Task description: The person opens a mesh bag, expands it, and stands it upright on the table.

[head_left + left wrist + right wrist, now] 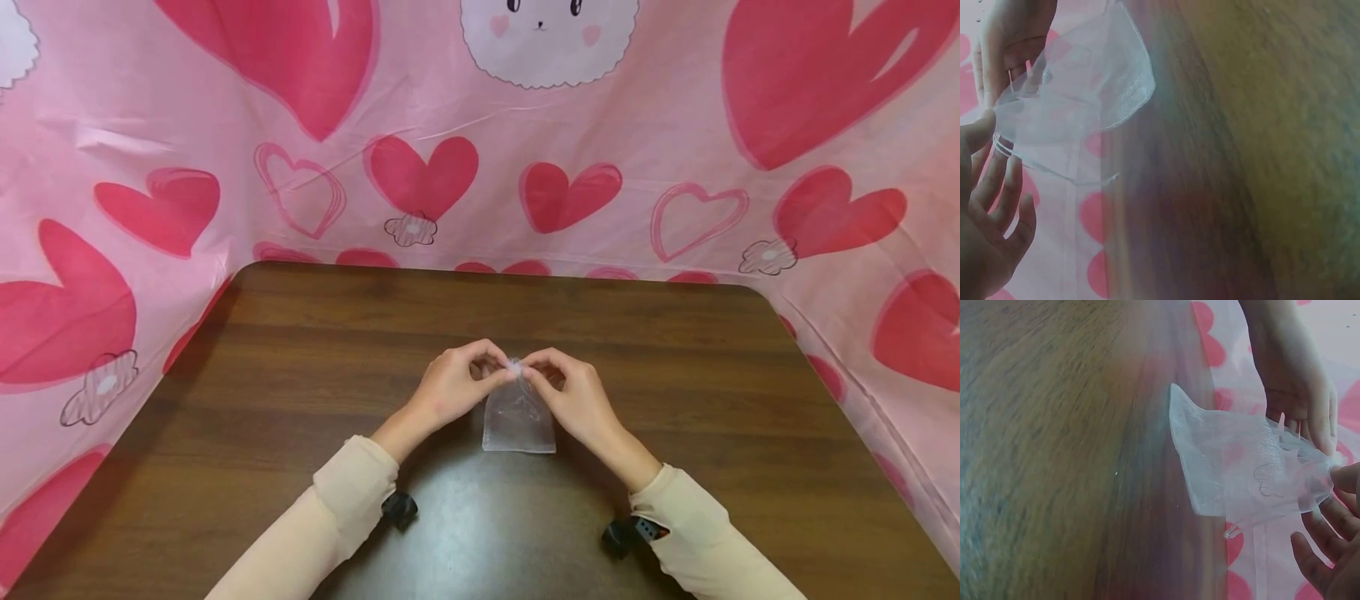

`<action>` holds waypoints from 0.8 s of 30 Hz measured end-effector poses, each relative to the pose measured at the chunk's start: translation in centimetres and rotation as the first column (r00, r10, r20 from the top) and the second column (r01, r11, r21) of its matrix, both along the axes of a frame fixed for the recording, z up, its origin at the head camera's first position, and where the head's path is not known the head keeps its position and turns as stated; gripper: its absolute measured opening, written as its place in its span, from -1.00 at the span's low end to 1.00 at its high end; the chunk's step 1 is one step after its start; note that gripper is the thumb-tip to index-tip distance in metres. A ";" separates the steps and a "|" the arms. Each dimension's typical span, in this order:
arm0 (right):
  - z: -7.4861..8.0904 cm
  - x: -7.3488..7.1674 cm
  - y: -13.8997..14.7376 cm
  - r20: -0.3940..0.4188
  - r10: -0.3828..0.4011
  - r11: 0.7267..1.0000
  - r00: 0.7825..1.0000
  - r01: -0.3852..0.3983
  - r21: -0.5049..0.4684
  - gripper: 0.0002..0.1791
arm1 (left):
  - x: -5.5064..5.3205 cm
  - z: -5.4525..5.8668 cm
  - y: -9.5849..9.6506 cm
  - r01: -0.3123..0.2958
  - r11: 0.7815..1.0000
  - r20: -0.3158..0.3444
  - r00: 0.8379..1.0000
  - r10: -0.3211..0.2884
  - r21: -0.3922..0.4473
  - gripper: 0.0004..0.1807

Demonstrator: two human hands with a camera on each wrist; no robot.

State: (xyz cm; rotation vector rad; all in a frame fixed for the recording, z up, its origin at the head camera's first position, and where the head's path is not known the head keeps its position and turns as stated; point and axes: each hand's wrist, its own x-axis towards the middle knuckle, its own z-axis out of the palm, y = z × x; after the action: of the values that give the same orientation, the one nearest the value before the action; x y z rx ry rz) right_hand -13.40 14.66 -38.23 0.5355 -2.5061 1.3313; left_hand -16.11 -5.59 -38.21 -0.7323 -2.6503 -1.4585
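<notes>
A sheer white organza drawstring pouch (519,427) hangs between the two hands over the middle of the table, its gathered mouth at the top. My left hand (454,385) pinches one side of that mouth between thumb and fingertips. On the other side, my right hand (576,395) pinches the mouth in the same way. In the left wrist view a thin cord with a knotted end trails off the pouch (1097,81). Through the cloth of the pouch (1210,447) in the right wrist view, a loop of thread shows; nothing bulky is visible inside.
A dark brown wooden table (315,350) lies under both arms. Pink cloth (495,117) printed with red hearts hangs behind it and along both sides. Dark straps and a small device (633,533) sit at the wrists near the beige sleeves (690,525).
</notes>
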 end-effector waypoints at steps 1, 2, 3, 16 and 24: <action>0.0 0.0 0.0 0.000 0.002 1.000 1.000 -0.002 -0.008 -0.89 | 0.0 0.0 0.0 0.006 1.000 0.001 1.000 -0.006 0.009 -0.86; 0.0 0.0 -0.1 0.000 0.004 1.000 1.000 -0.004 -0.015 -0.89 | 0.1 0.1 0.0 0.011 1.000 -0.002 1.000 -0.011 0.016 -0.87; 0.1 0.1 -0.1 0.001 0.006 1.000 1.000 -0.006 -0.022 -0.89 | 0.1 0.1 0.0 0.014 1.000 -0.006 1.000 -0.013 0.022 -0.88; 0.7 0.3 -0.7 0.141 -0.038 0.989 0.989 0.057 -0.135 -0.88 | 0.5 0.7 0.2 -0.082 0.994 -0.043 0.995 0.085 0.067 -0.91; 0.6 0.3 -0.9 0.101 -0.048 0.988 0.994 0.062 -0.142 -0.91 | 0.7 0.6 0.1 -0.134 0.991 -0.059 0.989 0.133 -0.022 -0.89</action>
State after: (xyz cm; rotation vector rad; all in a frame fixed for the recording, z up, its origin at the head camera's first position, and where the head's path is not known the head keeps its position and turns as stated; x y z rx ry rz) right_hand -13.14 13.72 -37.66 0.3758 -2.4547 1.5383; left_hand -15.42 -5.54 -37.58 -0.5766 -2.6237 -1.3514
